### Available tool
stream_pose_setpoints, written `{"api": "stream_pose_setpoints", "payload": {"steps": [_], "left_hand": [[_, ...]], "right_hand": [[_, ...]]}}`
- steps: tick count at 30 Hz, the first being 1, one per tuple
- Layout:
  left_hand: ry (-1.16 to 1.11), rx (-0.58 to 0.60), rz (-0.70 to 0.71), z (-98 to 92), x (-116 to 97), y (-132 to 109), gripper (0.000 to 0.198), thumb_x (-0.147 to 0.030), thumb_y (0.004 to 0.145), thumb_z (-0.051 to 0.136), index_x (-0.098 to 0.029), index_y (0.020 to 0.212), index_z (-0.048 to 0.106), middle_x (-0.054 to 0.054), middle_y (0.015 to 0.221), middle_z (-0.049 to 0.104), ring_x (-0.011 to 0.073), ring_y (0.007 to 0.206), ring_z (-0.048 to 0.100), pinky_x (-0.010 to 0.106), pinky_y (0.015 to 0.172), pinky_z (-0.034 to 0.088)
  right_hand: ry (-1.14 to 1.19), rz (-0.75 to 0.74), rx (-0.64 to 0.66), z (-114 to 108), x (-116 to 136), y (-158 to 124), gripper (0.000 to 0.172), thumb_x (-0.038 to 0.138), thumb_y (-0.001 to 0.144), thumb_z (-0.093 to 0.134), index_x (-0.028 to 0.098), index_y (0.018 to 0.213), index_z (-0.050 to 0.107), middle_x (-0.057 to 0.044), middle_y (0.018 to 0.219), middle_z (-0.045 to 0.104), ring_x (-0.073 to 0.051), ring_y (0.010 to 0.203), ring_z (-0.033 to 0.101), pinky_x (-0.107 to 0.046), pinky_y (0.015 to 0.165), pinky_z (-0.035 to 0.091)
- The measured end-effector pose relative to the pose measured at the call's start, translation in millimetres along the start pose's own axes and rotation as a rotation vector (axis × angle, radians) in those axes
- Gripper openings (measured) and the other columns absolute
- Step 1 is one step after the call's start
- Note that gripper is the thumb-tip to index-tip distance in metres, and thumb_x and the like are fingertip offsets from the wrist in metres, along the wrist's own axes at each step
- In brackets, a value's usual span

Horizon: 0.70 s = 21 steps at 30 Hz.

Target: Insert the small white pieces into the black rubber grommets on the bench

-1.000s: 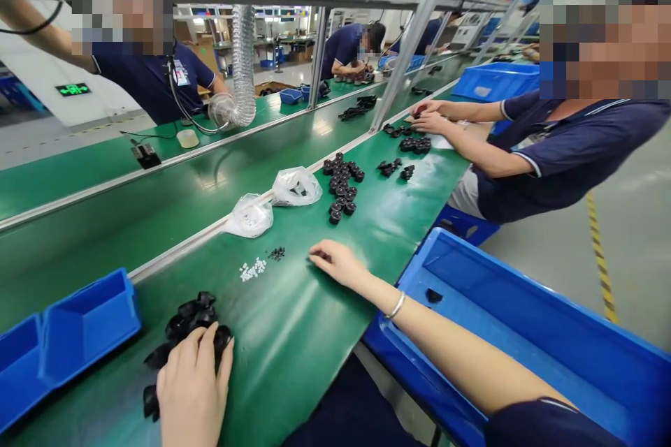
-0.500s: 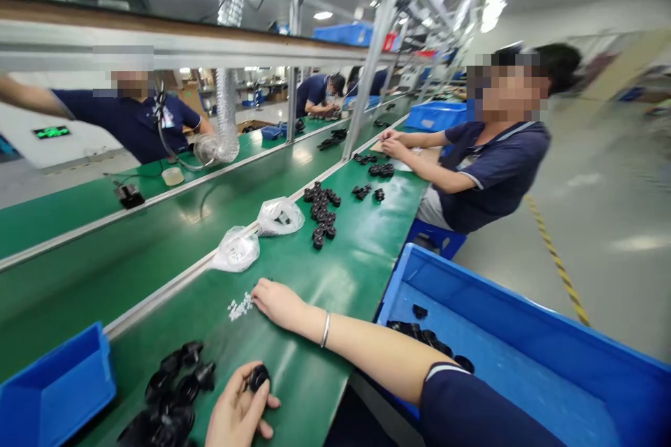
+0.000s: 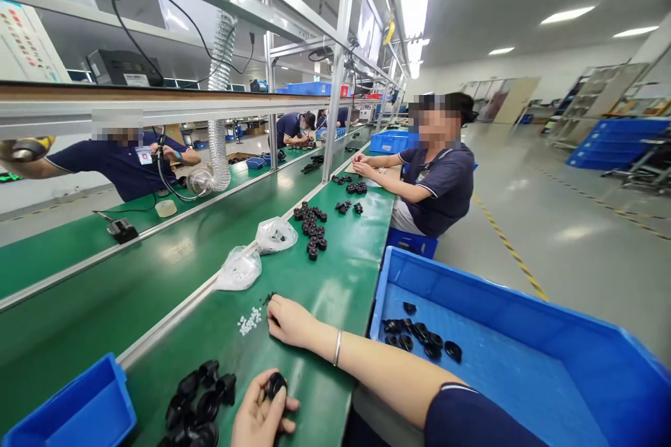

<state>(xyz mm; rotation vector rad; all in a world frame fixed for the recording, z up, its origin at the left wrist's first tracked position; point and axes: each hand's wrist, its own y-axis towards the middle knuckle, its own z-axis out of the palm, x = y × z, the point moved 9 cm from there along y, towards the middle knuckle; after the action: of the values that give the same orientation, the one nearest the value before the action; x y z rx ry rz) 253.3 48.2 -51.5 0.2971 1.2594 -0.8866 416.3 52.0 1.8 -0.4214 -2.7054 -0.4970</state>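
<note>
A: What's nearest?
B: The left hand (image 3: pixel 259 412), clamped on a round black piece (image 3: pixel 276 384) between thumb and fingers, above the worktop (image 3: pixel 312 380)
A: Anything beside it?
B: A heap of black parts (image 3: pixel 193 401) on the worktop, just left of that hand and apart from it, with a blue tray (image 3: pixel 70 408) further left
A: And to the right?
B: A big blue bin (image 3: pixel 503 377) beside the worktop, with a few loose black caps (image 3: pixel 419 334) lying on its bottom
A: Where's the right hand (image 3: pixel 291 321)?
B: A little further off, low over the worktop, fingertips at some tiny dark bits (image 3: pixel 268 297); I can't tell whether they're pinching one. Small white bits (image 3: pixel 249 321) lie scattered just to its left
A: Beyond that?
B: Two clear plastic bags (image 3: pixel 239 269) along the worktop's edge strip, then a cluster of black wheels (image 3: pixel 312 227) to their right
A: Who's furthest along this side?
B: A seated co-worker (image 3: pixel 445 188) in a dark shirt, both hands together over the worktop
</note>
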Motion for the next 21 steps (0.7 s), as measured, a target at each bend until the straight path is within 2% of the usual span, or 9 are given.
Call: {"api": "stream_pose_setpoints", "payload": {"steps": [4,9,15,21], "left_hand": [[-0.031,0.032,-0.004,1.0,-3,-4,0.06,-0.054,0.055,0.087,-0.016,0.096,0.065,0.007,0.08,0.07,0.0191,0.064,0.069,0.022,0.046,0.052],[-0.029,0.058,0.002,2.5,-7,-7,0.056,-0.053,0.059,0.085,-0.016,0.096,0.065,0.006,0.076,0.069,0.0186,0.065,0.069,0.021,0.049,0.052],[-0.032,0.059,-0.007,1.1,-6,-3,0.062,-0.056,0.054,0.087,-0.016,0.096,0.065,0.008,0.081,0.069,0.0202,0.066,0.069,0.023,0.047,0.052],[-0.008,0.03,0.001,-3.8,-2,-2,0.064,-0.054,0.05,0.09,-0.014,0.095,0.066,0.009,0.084,0.069,0.0204,0.065,0.069,0.024,0.047,0.052]], "right_hand": [[0.055,0.071,-0.009,-6,-1,-9,0.01,0.008,0.079,0.058,0.017,0.083,0.055,-0.003,0.086,0.052,-0.015,0.077,0.051,-0.025,0.071,0.043],[0.161,0.141,-0.003,-8,-10,-7,0.01,0.009,0.081,0.064,0.016,0.079,0.056,-0.001,0.083,0.051,-0.012,0.069,0.05,-0.023,0.066,0.042],[0.267,0.164,0.023,-8,-20,-3,0.011,0.015,0.081,0.074,0.015,0.077,0.064,0.0,0.081,0.054,-0.009,0.065,0.052,-0.02,0.064,0.044],[0.278,0.152,0.072,-2,-27,-1,0.012,0.021,0.079,0.079,0.015,0.079,0.068,0.0,0.084,0.057,-0.009,0.066,0.054,-0.019,0.063,0.043]]}}
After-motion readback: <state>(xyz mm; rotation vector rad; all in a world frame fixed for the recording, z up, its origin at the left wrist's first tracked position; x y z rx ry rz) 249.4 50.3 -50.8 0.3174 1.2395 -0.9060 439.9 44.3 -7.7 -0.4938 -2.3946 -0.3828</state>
